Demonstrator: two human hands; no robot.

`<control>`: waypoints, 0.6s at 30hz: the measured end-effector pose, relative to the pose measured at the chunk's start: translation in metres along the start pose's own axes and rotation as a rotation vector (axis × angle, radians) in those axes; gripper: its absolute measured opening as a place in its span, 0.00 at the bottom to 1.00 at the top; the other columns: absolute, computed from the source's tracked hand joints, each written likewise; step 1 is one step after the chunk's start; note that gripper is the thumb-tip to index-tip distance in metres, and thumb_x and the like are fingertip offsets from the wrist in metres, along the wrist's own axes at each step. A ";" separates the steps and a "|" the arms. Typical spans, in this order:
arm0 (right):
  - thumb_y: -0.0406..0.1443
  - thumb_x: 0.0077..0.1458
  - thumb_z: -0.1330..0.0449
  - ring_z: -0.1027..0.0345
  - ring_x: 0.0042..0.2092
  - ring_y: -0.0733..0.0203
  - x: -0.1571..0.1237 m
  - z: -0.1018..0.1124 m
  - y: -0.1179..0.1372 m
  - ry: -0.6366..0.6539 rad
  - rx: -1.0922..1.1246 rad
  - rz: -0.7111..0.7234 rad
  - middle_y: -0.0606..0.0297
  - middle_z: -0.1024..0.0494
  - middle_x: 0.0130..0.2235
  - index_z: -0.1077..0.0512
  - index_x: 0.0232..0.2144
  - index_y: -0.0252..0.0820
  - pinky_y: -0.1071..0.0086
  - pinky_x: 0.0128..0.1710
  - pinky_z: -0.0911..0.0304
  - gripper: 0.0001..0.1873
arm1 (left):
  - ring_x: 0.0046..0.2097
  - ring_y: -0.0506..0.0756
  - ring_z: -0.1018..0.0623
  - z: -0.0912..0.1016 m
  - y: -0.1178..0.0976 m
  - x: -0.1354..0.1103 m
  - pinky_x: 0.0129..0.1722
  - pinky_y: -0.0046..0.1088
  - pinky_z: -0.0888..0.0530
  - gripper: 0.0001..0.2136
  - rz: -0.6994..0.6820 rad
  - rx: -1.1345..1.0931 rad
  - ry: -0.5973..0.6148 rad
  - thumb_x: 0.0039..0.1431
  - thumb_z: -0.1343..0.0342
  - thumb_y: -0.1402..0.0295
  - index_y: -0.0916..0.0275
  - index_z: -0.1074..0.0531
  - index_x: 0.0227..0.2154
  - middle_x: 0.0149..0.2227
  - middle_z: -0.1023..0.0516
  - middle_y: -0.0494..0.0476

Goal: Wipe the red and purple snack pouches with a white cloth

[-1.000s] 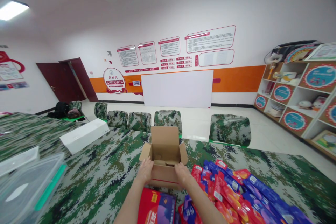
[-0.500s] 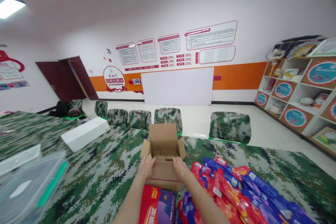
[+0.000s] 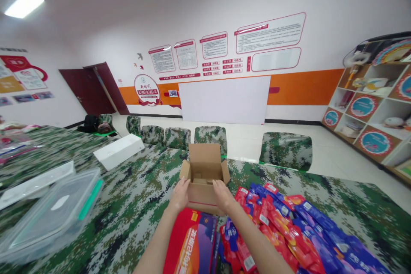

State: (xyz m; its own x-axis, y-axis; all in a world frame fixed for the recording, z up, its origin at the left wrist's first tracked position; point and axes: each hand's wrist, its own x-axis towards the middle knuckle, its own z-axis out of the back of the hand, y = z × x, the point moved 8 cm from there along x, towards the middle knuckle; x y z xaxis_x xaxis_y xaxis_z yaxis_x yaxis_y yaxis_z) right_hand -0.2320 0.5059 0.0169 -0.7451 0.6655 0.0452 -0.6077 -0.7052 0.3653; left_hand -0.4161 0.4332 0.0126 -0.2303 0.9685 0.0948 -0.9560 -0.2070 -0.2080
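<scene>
A small brown cardboard box (image 3: 205, 169) stands open on the camouflage-covered table (image 3: 135, 205), its back flap upright and side flaps spread. My left hand (image 3: 180, 195) grips the box's near left corner, fingers curled over the rim. My right hand (image 3: 222, 195) holds the near right side the same way. Just in front of the box lies a red and purple carton (image 3: 191, 242), between my forearms. To the right spreads a pile of red and blue sachets (image 3: 289, 231).
A clear plastic tub with a green latch (image 3: 54, 214) sits at the left. A long white box (image 3: 118, 151) lies further back. Camouflage-covered chairs (image 3: 285, 150) line the table's far edge. Shelves (image 3: 375, 124) stand at the right wall.
The view has swung left and tilted down a little. Both hands stay on the box's near side; the right hand shifted inward along the rim. The box sits in much the same spot.
</scene>
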 end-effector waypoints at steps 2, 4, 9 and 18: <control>0.23 0.42 0.51 0.52 0.61 0.54 -0.015 0.010 0.017 -0.084 0.057 0.064 0.50 0.40 0.59 0.48 0.60 0.31 0.61 0.61 0.56 0.40 | 0.63 0.55 0.46 0.020 -0.004 -0.029 0.62 0.31 0.50 0.29 0.037 -0.058 -0.070 0.48 0.56 0.78 0.63 0.42 0.57 0.61 0.44 0.57; 0.23 0.44 0.53 0.49 0.60 0.55 -0.036 0.012 0.032 -0.153 0.134 0.102 0.51 0.38 0.58 0.48 0.60 0.32 0.61 0.61 0.54 0.38 | 0.61 0.57 0.43 0.031 -0.005 -0.066 0.62 0.33 0.49 0.27 0.093 -0.109 -0.087 0.48 0.55 0.77 0.61 0.40 0.54 0.58 0.40 0.56; 0.25 0.48 0.55 0.42 0.57 0.53 -0.102 -0.017 0.056 -0.243 0.367 0.006 0.50 0.34 0.55 0.45 0.59 0.33 0.57 0.57 0.46 0.33 | 0.58 0.60 0.39 0.015 0.012 -0.182 0.60 0.39 0.48 0.18 0.299 -0.189 -0.050 0.51 0.56 0.74 0.58 0.36 0.47 0.51 0.33 0.57; 0.30 0.44 0.50 0.30 0.46 0.54 -0.212 -0.119 0.090 -0.055 0.797 -0.364 0.57 0.25 0.47 0.37 0.53 0.38 0.63 0.47 0.35 0.30 | 0.63 0.57 0.48 -0.063 0.059 -0.366 0.60 0.28 0.53 0.27 0.769 -0.327 0.198 0.51 0.52 0.74 0.66 0.46 0.56 0.60 0.43 0.63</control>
State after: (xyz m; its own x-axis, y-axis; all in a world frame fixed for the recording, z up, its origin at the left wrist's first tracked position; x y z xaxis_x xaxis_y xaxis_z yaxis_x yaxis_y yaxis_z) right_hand -0.1617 0.2721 -0.0704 -0.5154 0.8412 -0.1637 -0.4170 -0.0793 0.9054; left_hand -0.3768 0.0750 -0.0954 -0.7280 0.5880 -0.3525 -0.4398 -0.7950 -0.4178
